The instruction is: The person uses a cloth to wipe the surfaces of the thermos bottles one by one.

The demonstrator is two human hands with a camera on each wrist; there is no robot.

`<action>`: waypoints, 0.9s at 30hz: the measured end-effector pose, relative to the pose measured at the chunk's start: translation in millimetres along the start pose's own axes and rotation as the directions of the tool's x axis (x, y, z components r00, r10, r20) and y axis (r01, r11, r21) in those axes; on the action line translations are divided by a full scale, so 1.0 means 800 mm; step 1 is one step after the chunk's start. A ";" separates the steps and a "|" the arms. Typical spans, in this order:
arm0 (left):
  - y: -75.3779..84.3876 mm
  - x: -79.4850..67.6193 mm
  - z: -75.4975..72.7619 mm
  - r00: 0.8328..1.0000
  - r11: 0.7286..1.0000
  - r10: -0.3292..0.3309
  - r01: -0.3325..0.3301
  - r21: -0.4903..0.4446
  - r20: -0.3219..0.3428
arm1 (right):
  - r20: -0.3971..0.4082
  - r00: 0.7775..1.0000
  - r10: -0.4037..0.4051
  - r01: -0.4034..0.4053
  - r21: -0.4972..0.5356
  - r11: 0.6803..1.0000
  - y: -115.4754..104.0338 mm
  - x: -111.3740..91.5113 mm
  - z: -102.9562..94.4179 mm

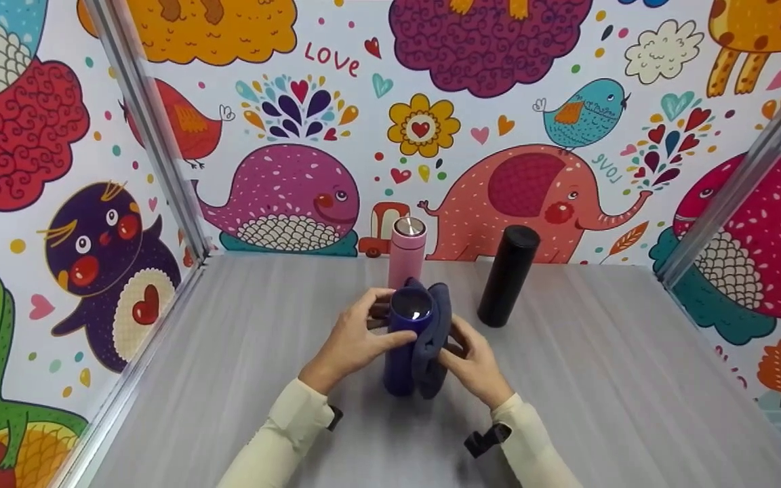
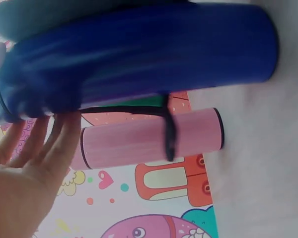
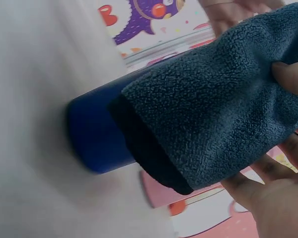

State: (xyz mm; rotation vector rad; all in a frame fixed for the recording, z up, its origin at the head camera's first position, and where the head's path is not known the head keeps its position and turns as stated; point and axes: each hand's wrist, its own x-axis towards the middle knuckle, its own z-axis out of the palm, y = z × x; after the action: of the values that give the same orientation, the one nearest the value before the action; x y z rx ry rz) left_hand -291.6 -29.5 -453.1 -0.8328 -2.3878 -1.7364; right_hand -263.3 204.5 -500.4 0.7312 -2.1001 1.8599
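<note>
Near the top of a glossy blue vacuum flask (image 1: 398, 371), my left hand (image 1: 353, 335) grips it, thumb at the front and fingers round the far side. The flask stands roughly upright, its dark lid facing up. A folded grey-blue towel (image 1: 434, 356) lies along the flask's right side, held there by my right hand (image 1: 477, 366). In the right wrist view the fuzzy towel (image 3: 213, 99) covers much of the flask, with the thumb on one face and the fingers behind it. A thin black cord (image 2: 169, 134) hangs beside the flask in the left wrist view.
A pink flask (image 1: 405, 257) with a silvery top stands just behind the blue one. Farther right stands a matte black flask (image 1: 509, 278). The grey table (image 1: 262, 352) ends at walls with cartoon animals, framed by metal posts (image 1: 153, 129).
</note>
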 end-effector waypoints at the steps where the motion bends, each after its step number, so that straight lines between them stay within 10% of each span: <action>1: 0.000 0.000 -0.001 1.000 1.000 0.008 -0.008 0.013 -0.001 | -0.004 1.000 -0.013 0.013 -0.009 1.000 -0.005 0.003 0.000; 15: -0.005 -0.001 -0.006 0.991 0.994 0.091 -0.084 -0.074 0.097 | 0.017 0.990 -0.142 0.142 0.007 0.990 -0.033 0.023 -0.016; 27: 0.005 0.004 0.016 0.994 0.996 0.058 -0.052 -0.066 0.097 | 0.049 0.998 -0.047 0.044 0.055 0.997 -0.007 0.008 -0.015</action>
State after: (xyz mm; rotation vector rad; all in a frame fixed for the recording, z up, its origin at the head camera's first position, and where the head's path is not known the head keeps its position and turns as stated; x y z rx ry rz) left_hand -289.1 -16.2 -453.3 -1.0065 -2.3566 -1.7990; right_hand -267.3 214.5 -490.9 0.8401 -2.0523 1.8997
